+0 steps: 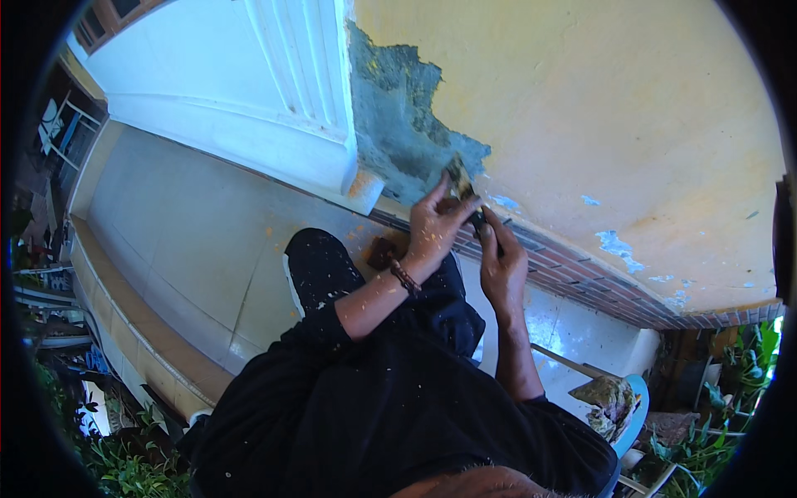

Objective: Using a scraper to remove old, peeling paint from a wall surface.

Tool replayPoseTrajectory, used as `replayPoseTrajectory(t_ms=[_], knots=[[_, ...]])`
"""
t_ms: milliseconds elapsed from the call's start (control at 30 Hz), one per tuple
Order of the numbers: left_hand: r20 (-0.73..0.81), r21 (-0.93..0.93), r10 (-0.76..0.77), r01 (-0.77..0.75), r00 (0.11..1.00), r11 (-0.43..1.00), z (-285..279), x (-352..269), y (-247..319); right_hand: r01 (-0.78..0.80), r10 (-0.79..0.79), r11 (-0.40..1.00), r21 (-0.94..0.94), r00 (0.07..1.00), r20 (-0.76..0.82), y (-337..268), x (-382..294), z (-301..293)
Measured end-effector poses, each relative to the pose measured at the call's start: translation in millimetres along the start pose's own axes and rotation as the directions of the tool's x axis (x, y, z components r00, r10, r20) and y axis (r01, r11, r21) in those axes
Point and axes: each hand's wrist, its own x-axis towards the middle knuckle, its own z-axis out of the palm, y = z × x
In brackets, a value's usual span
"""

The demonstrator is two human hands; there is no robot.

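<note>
Both hands are on a scraper with a dirty, worn blade and a dark handle. My left hand, flecked with paint chips and with a beaded bracelet at the wrist, grips it around the blade's lower part. Lower down, my right hand holds the handle. The blade's tip lies in front of a bare grey patch on the wall, near its lower right edge; whether it touches the wall I cannot tell. Yellow paint surrounds the patch on the right.
A white fluted pillar borders the patch on the left. Brick-patterned trim runs along the wall's foot. Orange chips lie on the tiled floor by a brown block. To my right are a pale blue rim, a crumpled cloth-like thing and plants.
</note>
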Motion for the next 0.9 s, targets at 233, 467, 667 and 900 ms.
replayPoseTrajectory(t_ms=[233,467,667,900], knots=[[0.000,-0.025,-0.097,0.097,0.995,0.995,6,-7,6,0.001,-0.003,0.999,-0.054,0.999,-0.036,-7,-2,-5],[-0.006,-0.014,-0.090,0.090,0.996,0.996,1,-5,7,0.040,-0.042,0.998,-0.045,0.998,-0.040,-11,-1,0],[-0.047,-0.066,-0.038,0.035,0.998,0.997,2,0,-1,0.058,-0.060,0.997,-0.047,0.998,-0.032,-11,7,3],[-0.008,-0.082,-0.018,0.017,1.000,0.996,1,3,-2,-0.060,0.054,0.994,0.093,0.997,0.063,-2,-2,0]])
